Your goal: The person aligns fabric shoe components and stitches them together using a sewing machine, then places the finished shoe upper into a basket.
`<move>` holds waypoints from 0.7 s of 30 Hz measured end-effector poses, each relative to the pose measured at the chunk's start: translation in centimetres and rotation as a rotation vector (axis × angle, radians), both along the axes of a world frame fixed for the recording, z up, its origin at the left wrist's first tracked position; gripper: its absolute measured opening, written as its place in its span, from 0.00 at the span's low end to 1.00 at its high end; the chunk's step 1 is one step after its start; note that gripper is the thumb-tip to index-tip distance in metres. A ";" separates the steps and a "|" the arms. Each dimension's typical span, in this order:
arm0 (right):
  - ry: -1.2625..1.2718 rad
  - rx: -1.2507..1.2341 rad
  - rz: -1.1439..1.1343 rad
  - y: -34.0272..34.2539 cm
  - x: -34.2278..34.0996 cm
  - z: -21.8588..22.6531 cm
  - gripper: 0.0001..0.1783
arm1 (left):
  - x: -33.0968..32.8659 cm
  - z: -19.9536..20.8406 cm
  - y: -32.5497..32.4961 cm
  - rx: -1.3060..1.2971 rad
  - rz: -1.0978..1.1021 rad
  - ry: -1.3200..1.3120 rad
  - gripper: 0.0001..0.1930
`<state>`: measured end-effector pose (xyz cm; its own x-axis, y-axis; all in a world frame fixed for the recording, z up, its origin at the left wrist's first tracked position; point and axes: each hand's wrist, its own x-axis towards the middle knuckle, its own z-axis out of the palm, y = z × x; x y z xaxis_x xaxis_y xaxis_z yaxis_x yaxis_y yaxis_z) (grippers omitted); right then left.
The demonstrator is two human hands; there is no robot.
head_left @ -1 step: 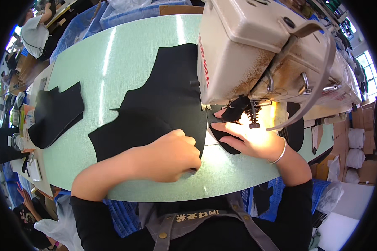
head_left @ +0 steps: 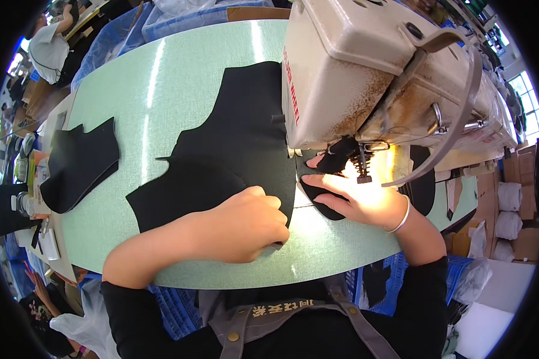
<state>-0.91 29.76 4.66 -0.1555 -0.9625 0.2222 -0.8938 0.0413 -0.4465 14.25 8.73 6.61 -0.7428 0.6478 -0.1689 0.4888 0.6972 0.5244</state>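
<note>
A large black fabric piece (head_left: 221, 143) lies flat, its right side reaching under the head of a beige sewing machine (head_left: 341, 72). At its near right corner, my left hand (head_left: 245, 224) is curled closed on the fabric edge, with a bit of dark material showing below the fingers. My right hand (head_left: 365, 200) rests beside the needle area with fingers extended and spread. Beneath those fingers is a smaller black piece (head_left: 328, 211), pressed to the table. The machine's lamp lights this hand brightly. The needle and the pieces' meeting edges are mostly hidden.
Another black fabric piece (head_left: 81, 161) lies at the left of the pale green table (head_left: 126, 233). A curved grey tube (head_left: 467, 102) arcs down from the machine. Blue bins (head_left: 114, 42) stand beyond the far edge, and blue crates (head_left: 173, 311) are below the near edge.
</note>
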 end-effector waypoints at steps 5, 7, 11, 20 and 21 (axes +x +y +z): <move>0.120 -0.022 0.013 -0.1 -0.7 -0.6 0.22 | 0.3 -0.4 0.2 0.046 0.049 0.065 0.02; 0.152 0.000 -0.001 -0.2 -1.0 -0.9 0.22 | 0.2 -0.4 0.1 0.038 0.109 0.115 0.03; 0.181 0.083 -0.004 -0.1 -1.6 -1.3 0.20 | -0.2 -0.4 -0.4 0.003 0.148 0.158 0.03; 0.274 -0.121 0.009 0.1 -3.3 -3.7 0.10 | -1.2 -1.3 -0.6 0.026 0.213 0.237 0.03; 0.293 0.030 -0.002 0.2 -3.2 -3.1 0.10 | -1.3 -1.5 -0.7 0.043 0.230 0.266 0.04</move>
